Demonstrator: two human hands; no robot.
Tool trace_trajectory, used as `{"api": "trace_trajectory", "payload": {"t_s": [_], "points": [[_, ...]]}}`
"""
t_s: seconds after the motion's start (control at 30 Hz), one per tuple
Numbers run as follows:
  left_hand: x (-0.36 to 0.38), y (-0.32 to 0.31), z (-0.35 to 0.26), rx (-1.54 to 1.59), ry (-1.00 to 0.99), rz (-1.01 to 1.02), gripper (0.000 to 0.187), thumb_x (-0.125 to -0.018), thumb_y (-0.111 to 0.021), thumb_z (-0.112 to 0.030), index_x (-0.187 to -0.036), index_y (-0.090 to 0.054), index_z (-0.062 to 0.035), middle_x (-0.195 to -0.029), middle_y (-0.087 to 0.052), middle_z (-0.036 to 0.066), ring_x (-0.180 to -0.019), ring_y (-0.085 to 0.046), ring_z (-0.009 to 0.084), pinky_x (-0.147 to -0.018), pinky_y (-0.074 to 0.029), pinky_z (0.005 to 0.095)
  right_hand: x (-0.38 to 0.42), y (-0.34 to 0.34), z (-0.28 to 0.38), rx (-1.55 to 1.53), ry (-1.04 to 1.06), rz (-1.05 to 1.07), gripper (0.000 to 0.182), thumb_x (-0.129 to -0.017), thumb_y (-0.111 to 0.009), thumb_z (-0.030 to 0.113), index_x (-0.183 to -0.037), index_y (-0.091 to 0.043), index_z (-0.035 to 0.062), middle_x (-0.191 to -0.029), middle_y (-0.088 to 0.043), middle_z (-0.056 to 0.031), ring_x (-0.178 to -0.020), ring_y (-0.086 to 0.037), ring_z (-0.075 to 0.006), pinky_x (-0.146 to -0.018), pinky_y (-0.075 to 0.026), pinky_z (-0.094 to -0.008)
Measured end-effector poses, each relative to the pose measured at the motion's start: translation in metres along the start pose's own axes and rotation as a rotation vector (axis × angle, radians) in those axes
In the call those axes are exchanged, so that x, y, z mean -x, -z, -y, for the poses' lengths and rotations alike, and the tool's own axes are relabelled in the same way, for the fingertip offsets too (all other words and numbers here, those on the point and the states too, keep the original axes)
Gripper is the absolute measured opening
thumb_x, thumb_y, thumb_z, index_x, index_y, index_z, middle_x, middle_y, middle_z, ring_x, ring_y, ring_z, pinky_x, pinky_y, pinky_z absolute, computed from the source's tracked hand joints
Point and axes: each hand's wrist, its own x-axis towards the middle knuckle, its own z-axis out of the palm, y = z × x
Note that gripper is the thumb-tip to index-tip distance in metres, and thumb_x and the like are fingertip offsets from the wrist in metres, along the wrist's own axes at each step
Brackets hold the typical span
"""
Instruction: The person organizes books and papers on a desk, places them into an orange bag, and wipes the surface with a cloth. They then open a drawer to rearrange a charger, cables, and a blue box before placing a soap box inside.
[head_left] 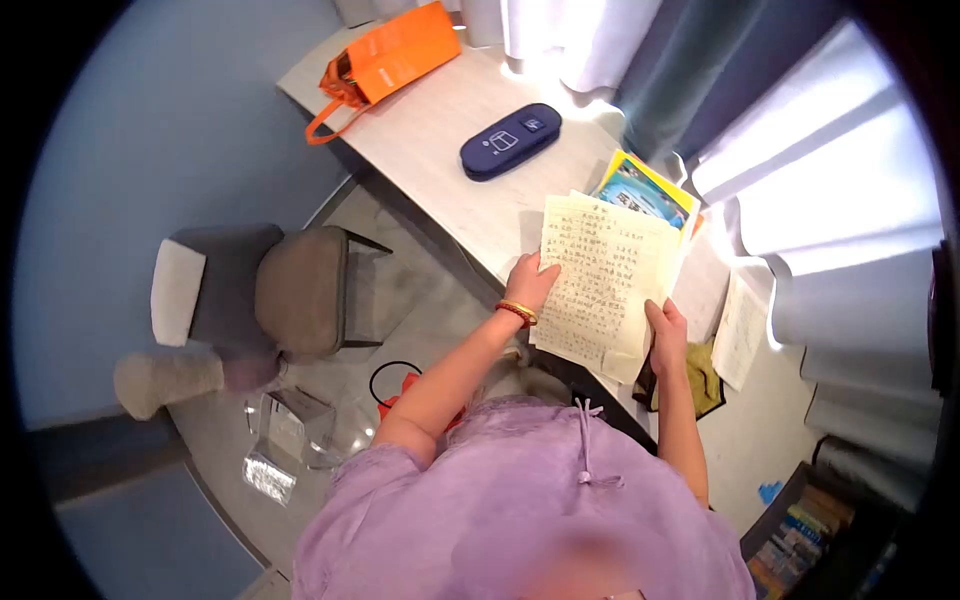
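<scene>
While both hands support the handwritten sheets [603,275], the written face points up and the stack sits over the near edge of the pale table [430,150]. Whether its underside touches the tabletop cannot be determined.

Left hand [531,282]: pinches the left edge of the stack, thumb laid on the upper face, other fingers mostly concealed beneath. A red-and-gold bracelet [517,313] encircles this wrist.

Right hand [668,335]: grips the right edge, toward the lower corner, thumb against the margin; the remaining fingers are partly hidden.

Adjacent items: a blue-covered booklet [643,193] with a yellow border lies just beyond the top edge of the sheets, partly covered by them. Past the right hand, an olive pouch [705,382] with dark trim lies beside a loose paper [739,330].

Farther along the tabletop, a navy elongated case [510,142] rests well apart from both hands. An orange bag [405,58] lies at the far left end, its strap hanging over the table edge. A grey-brown chair [303,290] stands to the left.
</scene>
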Motion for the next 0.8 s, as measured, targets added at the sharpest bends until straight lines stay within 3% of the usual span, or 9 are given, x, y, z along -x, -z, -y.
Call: {"api": "trace_trajectory", "payload": {"t_s": [0.17, 0.23, 0.27, 0.33, 0.4, 0.43, 0.5, 0.7, 0.8], "points": [[0.015, 0.015, -0.022, -0.208, -0.063, -0.108, 0.027, -0.074, -0.058, -0.022, -0.093, -0.062, -0.0034, -0.084, -0.056, 0.016, -0.081, -0.054, 0.0294, -0.074, -0.044, 0.0347, -0.008, 0.007, 0.009, 0.091, 0.091, 0.012, 0.026, -0.083, -0.054, 0.008, -0.106, -0.055, -0.0057, -0.093, -0.061, -0.0067, -0.078, -0.057, -0.0125, -0.072, -0.045, -0.0243], [0.016, 0.019, -0.029, -0.228, -0.093, -0.113, 0.028, -0.074, -0.062, -0.019, -0.094, -0.06, -0.0004, -0.088, -0.058, 0.014, -0.082, -0.056, 0.0237, -0.074, -0.045, 0.0313, -0.01, 0.005, 0.015, 0.092, 0.048, 0.046, 0.032, -0.083, -0.055, 0.009, -0.111, -0.051, -0.005, -0.099, -0.059, -0.0088, -0.082, -0.057, -0.0141, -0.073, -0.046, -0.0254], [0.017, 0.022, -0.031, -0.222, -0.09, -0.117, 0.028, -0.074, -0.062, -0.019, -0.094, -0.06, -0.0004, -0.088, -0.058, 0.014, -0.082, -0.056, 0.0237, -0.074, -0.045, 0.0313, -0.002, -0.007, 0.029, -0.099, -0.045, 0.093, 0.036, -0.082, -0.056, 0.009, -0.115, -0.048, -0.0045, -0.103, -0.058, -0.0103, -0.086, -0.057, -0.0158, -0.075, -0.046, -0.0264], [0.021, 0.022, -0.037, 0.274, -0.012, 0.044, 0.031, -0.076, -0.063, -0.013, -0.102, -0.055, 0.0026, -0.097, -0.059, 0.012, -0.087, -0.056, 0.0165, -0.076, -0.046, 0.0278, 0.006, -0.014, 0.034, -0.29, -0.143, 0.113, 0.04, -0.081, -0.057, 0.008, -0.118, -0.045, -0.0039, -0.107, -0.056, -0.0119, -0.089, -0.056, -0.0175, -0.077, -0.046, -0.0274], [0.03, 0.024, -0.055, 0.339, -0.046, 0.13, 0.034, -0.077, -0.062, -0.011, -0.106, -0.051, 0.0031, -0.103, -0.057, 0.011, -0.09, -0.056, 0.0151, -0.076, -0.046, 0.027, 0.001, -0.007, 0.031, -0.189, -0.18, 0.297, 0.047, -0.079, -0.058, 0.008, -0.121, -0.039, -0.003, -0.112, -0.053, -0.0144, -0.095, -0.055, -0.0212, -0.082, -0.046, -0.0301], [0.033, 0.024, -0.059, 0.4, -0.095, 0.191, 0.036, -0.079, -0.061, -0.009, -0.11, -0.048, 0.0036, -0.109, -0.055, 0.011, -0.093, -0.055, 0.0137, -0.077, -0.046, 0.0263, 0.001, -0.006, 0.031, -0.191, -0.179, 0.267, 0.047, -0.079, -0.058, 0.008, -0.121, -0.039, -0.003, -0.112, -0.053, -0.0144, -0.095, -0.055, -0.0212, -0.082, -0.046, -0.0301], [0.033, 0.021, -0.055, 0.434, -0.108, 0.213, 0.038, -0.079, -0.06, -0.008, -0.113, -0.046, 0.0032, -0.11, -0.054, 0.011, -0.094, -0.055, 0.0138, -0.078, -0.046, 0.0267, -0.005, -0.008, 0.034, 0.082, -0.092, 0.302, 0.047, -0.077, -0.058, 0.007, -0.12, -0.041, -0.0035, -0.111, -0.054, -0.0145, -0.095, -0.055, -0.0219, -0.083, -0.045, -0.031], [0.034, 0.02, -0.058, 0.396, -0.137, 0.286, 0.044, -0.08, -0.056, -0.003, -0.12, -0.039, 0.0025, -0.114, -0.051, 0.01, -0.098, -0.053, 0.0144, -0.082, -0.045, 0.0263, -0.003, 0.005, 0.052, 0.05, -0.074, 0.322, 0.047, -0.075, -0.056, 0.003, -0.119, -0.042, -0.0045, -0.109, -0.055, -0.0137, -0.092, -0.056, -0.0197, -0.082, -0.045, -0.0297], [0.031, 0.01, -0.051, 0.337, -0.231, 0.194, 0.042, -0.079, -0.056, -0.004, -0.118, -0.042, 0.0017, -0.105, -0.057, 0.009, -0.092, -0.056, 0.0126, -0.077, -0.046, 0.0251, -0.008, 0.013, 0.046, 0.021, -0.068, 0.292, 0.043, -0.076, -0.054, 0.001, -0.118, -0.044, -0.0049, -0.109, -0.055, -0.0133, -0.092, -0.056, -0.019, -0.082, -0.045, -0.0295]]}}
